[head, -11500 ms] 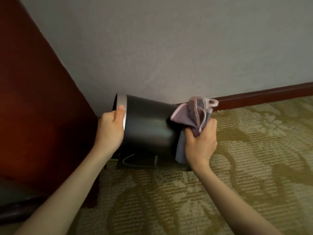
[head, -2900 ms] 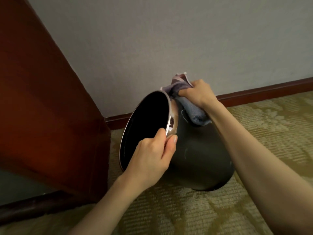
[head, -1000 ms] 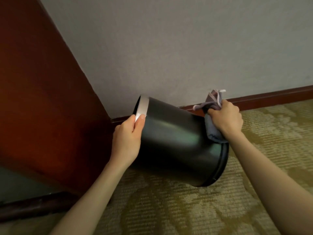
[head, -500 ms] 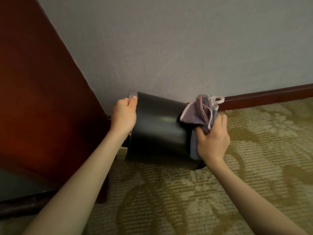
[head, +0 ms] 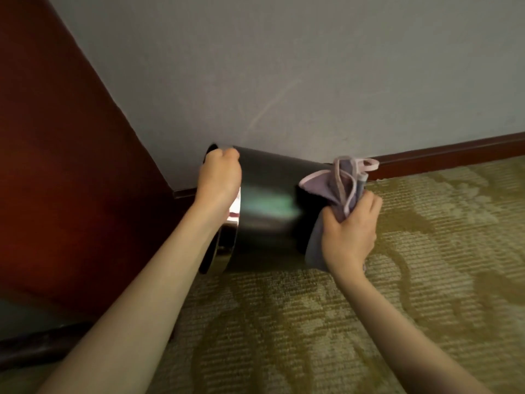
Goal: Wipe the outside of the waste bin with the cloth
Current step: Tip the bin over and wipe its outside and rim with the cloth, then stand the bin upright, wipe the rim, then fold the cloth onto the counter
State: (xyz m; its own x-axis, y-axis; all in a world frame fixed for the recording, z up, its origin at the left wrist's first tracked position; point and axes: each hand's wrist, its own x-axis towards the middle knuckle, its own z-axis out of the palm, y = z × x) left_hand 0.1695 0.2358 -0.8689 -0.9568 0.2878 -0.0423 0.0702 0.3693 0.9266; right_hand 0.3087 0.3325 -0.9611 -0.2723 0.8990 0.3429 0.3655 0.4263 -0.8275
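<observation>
A dark round waste bin (head: 267, 211) with a shiny metal rim band lies on its side above the carpet, its mouth turned to the left and its base to the right. My left hand (head: 220, 180) grips the rim at the top of the mouth. A grey-purple cloth (head: 338, 189) with pale pink edging is bunched in my right hand (head: 352, 228), which holds it against the bin's base end. The base itself is hidden behind cloth and hand.
A dark red-brown wooden panel (head: 62, 155) stands close on the left, almost touching the bin's mouth. A grey wall (head: 284, 66) with a brown skirting board (head: 449, 152) runs behind. Patterned olive carpet (head: 369, 322) covers the floor in front and to the right.
Over the last second the bin swung from a tilted hold to lying sideways with its mouth left. My right hand moved with the cloth from the upper side wall to the base end.
</observation>
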